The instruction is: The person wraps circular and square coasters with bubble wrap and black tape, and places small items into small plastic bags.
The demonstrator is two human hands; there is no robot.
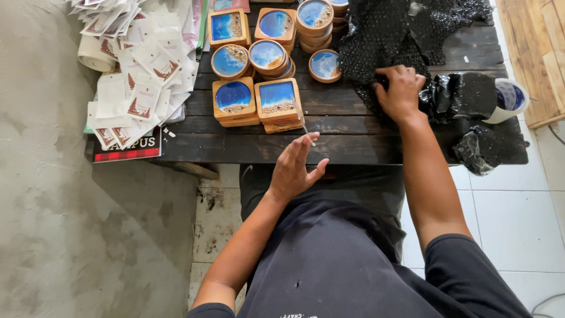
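Note:
My right hand (401,91) presses down on a sheet of black bubble wrap (388,35) spread over the dark wooden table (329,144). My left hand (296,168) hovers at the table's front edge with fingers apart, a thin pointed tool (305,126) near its fingertips; I cannot tell whether it grips the tool. Just beyond it lie stacks of square wooden coasters with blue resin tops (278,103) and another stack (234,100). Round coasters (325,65) of the same kind sit further back.
A heap of small white printed packets (138,65) covers the table's left end. A roll of tape (509,100) and crumpled black plastic (479,147) lie at the right. A light wooden pallet (535,47) stands at far right. Grey concrete floor at left, white tiles at right.

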